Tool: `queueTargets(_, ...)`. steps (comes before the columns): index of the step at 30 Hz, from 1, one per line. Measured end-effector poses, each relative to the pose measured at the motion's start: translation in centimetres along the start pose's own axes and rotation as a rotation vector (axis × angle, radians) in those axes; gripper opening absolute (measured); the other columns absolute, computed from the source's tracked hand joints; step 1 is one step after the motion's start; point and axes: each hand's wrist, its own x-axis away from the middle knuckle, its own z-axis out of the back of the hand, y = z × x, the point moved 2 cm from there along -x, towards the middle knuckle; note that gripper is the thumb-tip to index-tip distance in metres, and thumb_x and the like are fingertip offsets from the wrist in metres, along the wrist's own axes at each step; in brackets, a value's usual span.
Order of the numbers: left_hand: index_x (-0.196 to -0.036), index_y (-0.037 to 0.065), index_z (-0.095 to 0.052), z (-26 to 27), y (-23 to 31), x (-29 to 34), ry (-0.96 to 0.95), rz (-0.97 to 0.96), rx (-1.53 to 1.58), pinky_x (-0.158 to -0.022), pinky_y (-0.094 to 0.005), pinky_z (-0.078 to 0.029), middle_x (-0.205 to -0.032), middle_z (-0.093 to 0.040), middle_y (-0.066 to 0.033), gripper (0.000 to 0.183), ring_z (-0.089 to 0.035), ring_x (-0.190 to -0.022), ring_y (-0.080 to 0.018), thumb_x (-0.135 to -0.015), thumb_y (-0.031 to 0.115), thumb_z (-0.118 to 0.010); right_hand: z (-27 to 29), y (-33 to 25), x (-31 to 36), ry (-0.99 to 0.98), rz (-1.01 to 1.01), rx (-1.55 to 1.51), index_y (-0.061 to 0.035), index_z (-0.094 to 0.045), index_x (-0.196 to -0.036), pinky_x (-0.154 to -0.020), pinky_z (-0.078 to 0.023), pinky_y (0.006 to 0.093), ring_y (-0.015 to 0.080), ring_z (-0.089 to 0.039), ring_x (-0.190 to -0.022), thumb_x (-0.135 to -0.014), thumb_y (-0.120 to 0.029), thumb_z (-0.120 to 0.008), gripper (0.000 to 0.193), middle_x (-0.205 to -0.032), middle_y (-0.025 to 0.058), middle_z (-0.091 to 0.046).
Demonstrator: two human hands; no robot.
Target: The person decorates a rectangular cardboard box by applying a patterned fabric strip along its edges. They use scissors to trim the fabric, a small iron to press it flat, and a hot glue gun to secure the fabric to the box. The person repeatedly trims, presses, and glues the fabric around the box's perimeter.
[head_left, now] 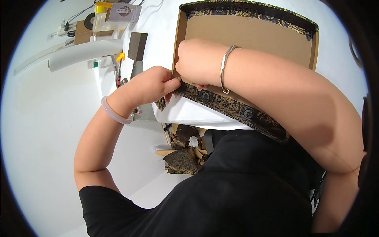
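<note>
A shallow brown cardboard box (252, 35) lies open side up before me, its near and far walls covered in dark blue-and-gold patterned fabric (229, 106). At the near left corner, my left hand (158, 83) is closed in a pinch on the fabric, thumb on top. A loose piece of the fabric (160, 104) hangs just below these fingers. My right hand (199, 63) is curled closed against the left wall, right beside the left hand. Its palm side is hidden, so what it holds, if anything, does not show. My right forearm crosses over the box.
Left of the box are a dark grey block (137, 46), a screwdriver (119, 81), a white roll (85, 54) and a small printed box (123, 12). Below the white table's near edge (197, 115) sits a heap of fabric scraps (182, 160).
</note>
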Motion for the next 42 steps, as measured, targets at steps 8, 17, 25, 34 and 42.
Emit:
queueTargets(8, -0.096, -0.002, -0.077, 0.9, 1.5, 0.5, -0.137, 0.175, 0.065, -0.061, -0.0296, -0.054, -0.080, -0.078, -0.0081, 0.029, -0.064, -0.061, -0.0128, -0.104, 0.023, -0.063, -0.1, 0.2, -0.4, 0.003, -0.014, -0.022, -0.0065, -0.086, -0.085, -0.063, -0.061, 0.0440, 0.0230, -0.073, -0.062, -0.099, -0.019, -0.075, 0.021, -0.076, 0.0100, -0.079)
queueTargets(17, -0.097, 0.000, -0.080, 1.9, 1.5, -2.0, -0.302, 0.279, 0.107, -0.056, -0.0297, -0.055, -0.081, -0.080, -0.0078, 0.028, -0.063, -0.055, -0.0132, -0.101, 0.023, -0.066, 0.0, 0.3, 0.1, 0.037, 0.000, -0.214, 0.0116, -0.075, -0.085, -0.049, -0.061, 0.0407, 0.0265, -0.073, -0.051, -0.108, -0.010, -0.050, 0.040, -0.063, 0.0197, -0.072)
queueTargets(25, -0.095, -0.003, -0.079, 1.6, 1.1, -0.6, -0.248, 0.121, 0.083, -0.065, -0.0314, -0.056, -0.076, -0.079, -0.0085, 0.042, -0.064, -0.057, -0.0137, -0.110, 0.026, -0.052, 0.0, -0.1, 0.1, 0.041, 0.046, -0.122, 0.0109, -0.076, -0.084, -0.044, -0.058, 0.0417, 0.0261, -0.071, -0.047, -0.103, -0.009, -0.057, 0.033, -0.061, 0.0184, -0.071)
queueTargets(34, -0.098, -0.005, -0.075, -1.1, -0.1, 1.8, 0.142, 0.004, 0.192, -0.063, -0.0303, -0.052, -0.072, -0.073, -0.0067, 0.063, -0.059, -0.061, -0.0132, -0.122, 0.045, -0.044, 0.4, 0.1, 0.7, -0.009, 0.056, -0.211, 0.0115, -0.075, -0.080, -0.049, -0.061, 0.0396, 0.0261, -0.072, -0.051, -0.106, -0.006, -0.050, 0.040, -0.063, 0.0205, -0.072)
queueTargets(42, -0.132, 0.000, -0.069, -5.1, -4.8, 4.9, 0.755, -0.380, 0.216, -0.070, -0.0280, -0.052, -0.102, -0.073, -0.0067, 0.021, -0.060, -0.074, -0.0112, -0.115, 0.009, -0.060, -0.1, 0.6, -0.2, 0.039, -0.093, -0.419, 0.0095, -0.071, -0.081, -0.050, -0.061, 0.0385, 0.0240, -0.070, -0.052, -0.107, -0.010, -0.046, 0.041, -0.062, 0.0158, -0.069)
